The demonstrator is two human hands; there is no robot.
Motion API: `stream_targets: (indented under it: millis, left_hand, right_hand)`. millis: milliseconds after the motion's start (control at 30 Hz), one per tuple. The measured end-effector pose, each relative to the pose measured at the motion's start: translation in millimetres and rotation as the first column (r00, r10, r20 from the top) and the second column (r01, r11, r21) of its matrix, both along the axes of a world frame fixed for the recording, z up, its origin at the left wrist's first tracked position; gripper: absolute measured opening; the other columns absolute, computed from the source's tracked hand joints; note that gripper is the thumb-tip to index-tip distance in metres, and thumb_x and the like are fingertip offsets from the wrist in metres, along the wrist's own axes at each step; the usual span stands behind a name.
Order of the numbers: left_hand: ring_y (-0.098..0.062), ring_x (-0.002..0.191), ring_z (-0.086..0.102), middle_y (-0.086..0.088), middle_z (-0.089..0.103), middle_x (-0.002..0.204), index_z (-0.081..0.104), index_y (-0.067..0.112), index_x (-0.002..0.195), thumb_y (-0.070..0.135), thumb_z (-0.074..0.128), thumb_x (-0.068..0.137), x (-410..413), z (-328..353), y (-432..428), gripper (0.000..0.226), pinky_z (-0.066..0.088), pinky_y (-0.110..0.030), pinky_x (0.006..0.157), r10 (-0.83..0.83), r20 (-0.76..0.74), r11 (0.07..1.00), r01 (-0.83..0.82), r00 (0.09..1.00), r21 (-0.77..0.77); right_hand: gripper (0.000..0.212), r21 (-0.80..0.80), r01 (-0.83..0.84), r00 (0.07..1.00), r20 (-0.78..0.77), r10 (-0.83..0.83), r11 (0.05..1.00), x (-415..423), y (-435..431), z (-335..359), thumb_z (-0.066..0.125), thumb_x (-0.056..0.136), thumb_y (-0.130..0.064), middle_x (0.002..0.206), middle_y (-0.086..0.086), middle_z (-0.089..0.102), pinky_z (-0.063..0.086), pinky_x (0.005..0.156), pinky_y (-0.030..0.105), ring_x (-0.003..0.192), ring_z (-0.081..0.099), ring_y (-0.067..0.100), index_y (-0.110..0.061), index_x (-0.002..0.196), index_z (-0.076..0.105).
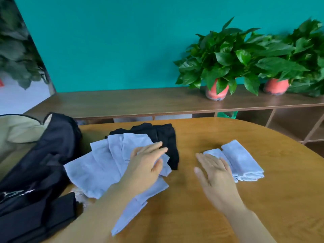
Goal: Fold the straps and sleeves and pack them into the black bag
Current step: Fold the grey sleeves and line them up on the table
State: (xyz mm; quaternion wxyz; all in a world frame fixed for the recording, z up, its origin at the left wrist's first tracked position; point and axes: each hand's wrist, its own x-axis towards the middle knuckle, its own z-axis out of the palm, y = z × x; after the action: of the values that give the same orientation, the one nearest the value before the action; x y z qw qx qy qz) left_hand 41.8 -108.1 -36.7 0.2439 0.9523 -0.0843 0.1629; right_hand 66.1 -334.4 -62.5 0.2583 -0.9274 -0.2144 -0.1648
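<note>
A heap of pale blue sleeves [103, 162] lies spread on the wooden table [263, 199], overlapping black sleeves [166, 137] behind it. My left hand [145, 165] rests on the heap, thumb and fingers pinching a blue sleeve's edge. To the right sits a folded blue sleeve [242, 160]. My right hand [215, 174] hovers flat beside it, fingers spread, holding nothing, its fingertips at the fold's left end. The black bag [40, 165] lies at the table's left edge, with a zipper showing.
A beige cushion or chair [19, 128] stands behind the bag. A low wooden shelf [140, 102] runs along the teal wall, with two potted plants [219, 58] at its right. The table's curved edge runs at the far right.
</note>
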Motion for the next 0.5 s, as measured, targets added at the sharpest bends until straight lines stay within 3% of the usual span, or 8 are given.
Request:
stream_targets:
  millis: [100, 200, 300, 367, 400, 500]
  left_hand:
    - [-0.025, 0.123, 0.055, -0.003, 0.062, 0.131, 0.068, 0.017, 0.119, 0.019, 0.049, 0.09, 1, -2, 53, 0.035, 0.041, -0.048, 0.099, 0.266, 0.064, 0.963, -0.262, 0.962, -0.062]
    - [-0.027, 0.116, 0.055, -0.002, 0.062, 0.124, 0.068, 0.017, 0.115, 0.011, 0.057, 0.091, 8, -4, 86, 0.026, 0.044, -0.042, 0.092, 0.43, -0.005, 0.901, -0.429, 0.903, -0.06]
    - [-0.018, 0.102, 0.057, 0.001, 0.062, 0.116, 0.064, 0.02, 0.113, 0.017, 0.055, 0.095, 20, -12, 99, 0.021, 0.041, -0.026, 0.077, 0.449, -0.116, 0.881, -0.461, 0.886, -0.107]
    - [-0.015, 0.093, 0.058, 0.0, 0.063, 0.105, 0.062, 0.017, 0.114, 0.015, 0.054, 0.096, 26, -14, 99, 0.02, 0.041, -0.017, 0.07, 0.392, -0.182, 0.879, -0.425, 0.902, -0.214]
    - [-0.015, 0.094, 0.059, 0.001, 0.063, 0.102, 0.063, 0.016, 0.115, 0.014, 0.054, 0.096, 29, -14, 99, 0.021, 0.043, -0.017, 0.072, 0.367, -0.186, 0.88, -0.404, 0.912, -0.248]
    - [-0.018, 0.104, 0.06, 0.004, 0.063, 0.113, 0.066, 0.018, 0.113, 0.012, 0.054, 0.095, 33, -8, 97, 0.022, 0.046, -0.035, 0.09, 0.363, -0.102, 0.905, -0.377, 0.926, -0.196]
  right_hand:
    - [0.054, 0.049, -0.049, 0.994, -0.093, 0.054, 0.998, 4, 51, 6, 0.035, 0.095, -0.044, 0.133, -0.003, 0.059, 0.014, 0.113, 0.029, 0.135, 0.038, 0.015, -0.017, 0.138, 0.053]
    - [0.044, 0.083, -0.059, 0.982, -0.174, 0.073, 0.995, 16, 93, 9, 0.043, 0.101, -0.035, 0.135, -0.004, 0.055, 0.013, 0.111, 0.027, 0.135, 0.032, 0.011, -0.021, 0.143, 0.046]
    - [0.043, 0.14, -0.009, 0.941, -0.333, 0.056, 0.99, 31, 127, 10, 0.045, 0.1, -0.03, 0.127, -0.002, 0.056, 0.017, 0.109, 0.03, 0.13, 0.034, 0.013, -0.021, 0.142, 0.045]
    - [0.031, 0.23, 0.036, 0.89, -0.45, 0.073, 0.972, 41, 142, 10, 0.045, 0.097, -0.027, 0.11, -0.005, 0.06, 0.025, 0.105, 0.036, 0.113, 0.045, 0.014, -0.029, 0.127, 0.055]
    - [0.028, 0.285, 0.065, 0.865, -0.494, 0.088, 0.956, 45, 147, 11, 0.046, 0.096, -0.026, 0.108, -0.008, 0.06, 0.027, 0.103, 0.037, 0.108, 0.048, 0.013, -0.033, 0.121, 0.057]
    - [0.042, 0.346, 0.175, 0.796, -0.601, 0.074, 0.922, 52, 155, 17, 0.05, 0.097, -0.023, 0.134, -0.007, 0.055, 0.026, 0.113, 0.045, 0.127, 0.045, 0.018, -0.026, 0.139, 0.048]
